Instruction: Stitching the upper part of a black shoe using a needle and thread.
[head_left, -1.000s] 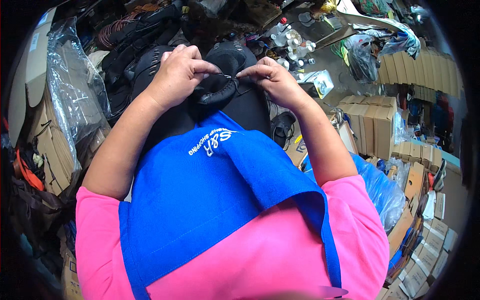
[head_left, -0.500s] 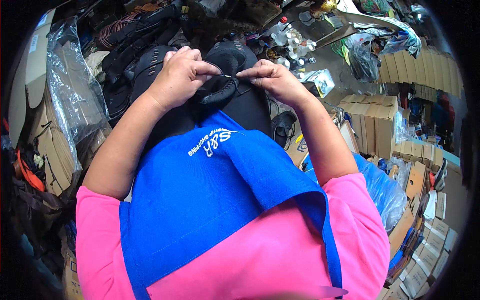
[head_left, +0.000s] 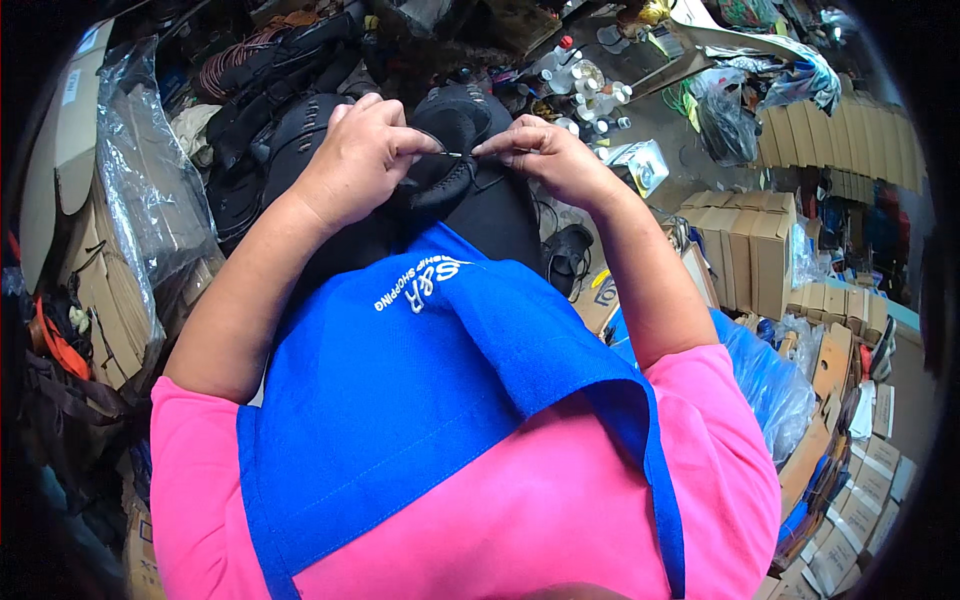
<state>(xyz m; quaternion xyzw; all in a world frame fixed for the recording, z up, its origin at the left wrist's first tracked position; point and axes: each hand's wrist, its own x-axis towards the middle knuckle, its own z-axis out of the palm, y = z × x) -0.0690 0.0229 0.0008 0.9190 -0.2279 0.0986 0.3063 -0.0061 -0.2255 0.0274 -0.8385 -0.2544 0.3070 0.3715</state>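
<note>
A black shoe (head_left: 437,185) with thick stitching along its edge rests on my lap over dark trousers. Above it, my left hand (head_left: 365,150) is closed, pinching a thin black shoelace (head_left: 447,154) between thumb and forefinger. The lace's stiff, pale-marked end points right. My right hand (head_left: 540,150) pinches at that end, thumb and forefinger pressed together; a thin dark strand curves down from there beside the shoe. The fingertips of both hands are a short gap apart. Another black shoe-like piece (head_left: 310,125) with a laced row lies just left of my left hand.
Clear bottles (head_left: 585,90) and a white-labelled can (head_left: 637,165) stand beyond my right hand. A black shoe (head_left: 568,250) sits right of my lap. Cardboard boxes (head_left: 740,245) are stacked at right. Plastic-wrapped cardboard (head_left: 155,180) leans at left.
The lace's end shows slightly differently between my fingertips, with more dark length visible. Both hands stay in almost the same place, still pinching.
</note>
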